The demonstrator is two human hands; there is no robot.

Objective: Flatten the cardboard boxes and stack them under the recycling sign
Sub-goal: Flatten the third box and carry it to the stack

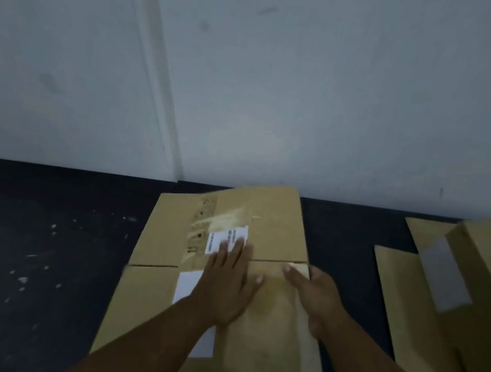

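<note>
Flattening in hand: my left hand (226,281) presses open-palmed on the cardboard box (264,220); my right hand (314,293) rests at its edge, grip unclear through blur. Next: firm downward pressure along the creases.

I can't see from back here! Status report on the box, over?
Left hand flat, pressing the cardboard box. Right hand at its right edge, grip unclear. Box nearly flat on floor. Other cardboard to the right, apart.

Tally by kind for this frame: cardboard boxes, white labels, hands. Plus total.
Cardboard boxes: 2, flattened box under the hands, box at right
White labels: 2, printed label, blank label
Hands: 2, left hand, right hand
Total: 6
</note>
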